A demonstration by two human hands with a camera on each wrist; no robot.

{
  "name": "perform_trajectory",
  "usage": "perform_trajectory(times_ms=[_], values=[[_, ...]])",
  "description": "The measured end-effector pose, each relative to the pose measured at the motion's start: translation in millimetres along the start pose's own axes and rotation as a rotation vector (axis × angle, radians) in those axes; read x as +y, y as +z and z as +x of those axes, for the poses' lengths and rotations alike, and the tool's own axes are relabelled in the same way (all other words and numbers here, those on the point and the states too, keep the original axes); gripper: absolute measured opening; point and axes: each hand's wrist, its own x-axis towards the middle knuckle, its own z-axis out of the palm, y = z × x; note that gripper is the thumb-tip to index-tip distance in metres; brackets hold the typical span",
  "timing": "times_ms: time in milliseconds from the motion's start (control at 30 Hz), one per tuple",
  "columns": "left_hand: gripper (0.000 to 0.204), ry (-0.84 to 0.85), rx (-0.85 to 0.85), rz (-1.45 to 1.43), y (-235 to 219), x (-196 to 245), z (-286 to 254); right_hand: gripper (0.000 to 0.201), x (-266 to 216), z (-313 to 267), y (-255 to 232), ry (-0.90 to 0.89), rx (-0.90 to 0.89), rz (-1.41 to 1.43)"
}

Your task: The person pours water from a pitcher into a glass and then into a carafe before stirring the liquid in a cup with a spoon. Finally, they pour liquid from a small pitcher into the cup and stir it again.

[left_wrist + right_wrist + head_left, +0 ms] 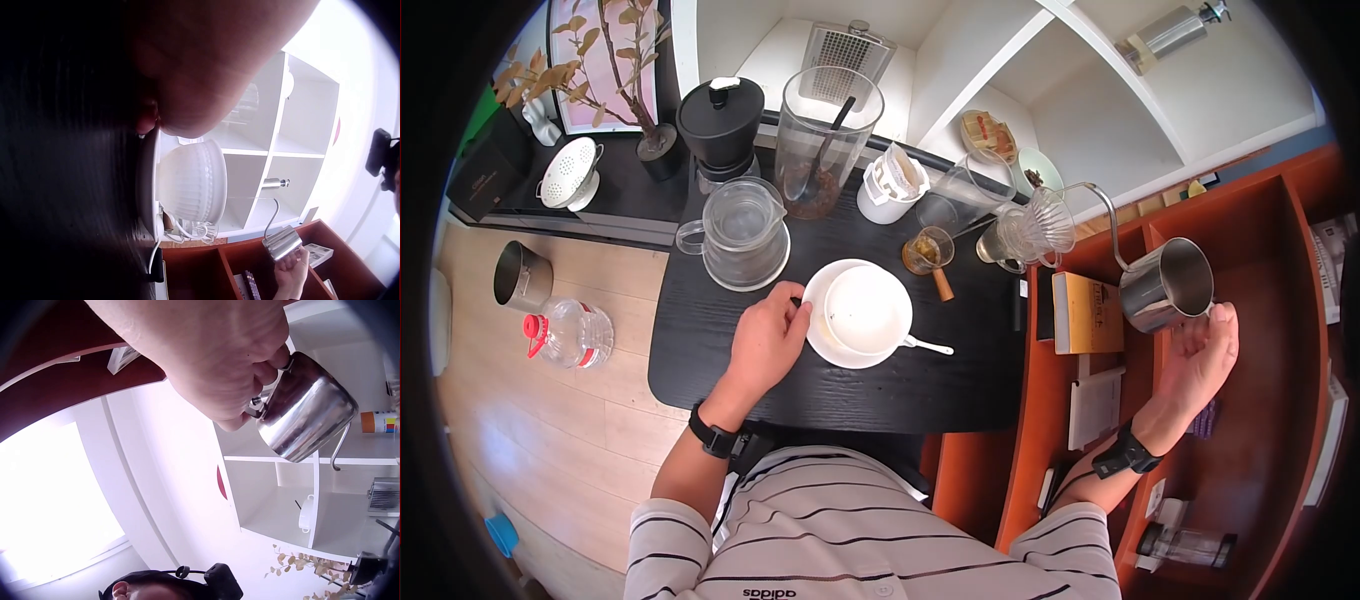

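Note:
My left hand [766,338] pinches the left rim of a white saucer [828,350] on the black table. On that saucer stands a white cup [868,308]; its ribbed side shows in the left wrist view. A white spoon [930,346] juts out to the right from beside the cup. Off to the right, raised in front of the red-brown shelf, a steel gooseneck kettle [1148,298] hangs from my right hand [1197,358], whose fingers are curled round its handle [256,411]. The kettle's spout rises and bends toward the table.
Behind the cup stand a glass server [745,235], a black grinder [720,125], a tall glass jar [830,140], a white canister [890,190] and a wooden-handled small glass pitcher [928,250]. A ribbed glass dripper [1048,225] is near the shelf [1050,400]. A water bottle [580,333] sits on the floor.

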Motion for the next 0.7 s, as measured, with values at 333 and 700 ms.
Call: perform_trajectory(times_ms=[333, 700], values=[[0.015, 0.005, 0.000, -0.003, -2, 2, -1, 0.037, 66, -45, 14, 0.151, -0.117, -0.048], [0.016, -0.004, -0.006, 0.005, 0, 1, 0, 0.039, 146, -94, 28, 0.324, -0.132, -0.043]])
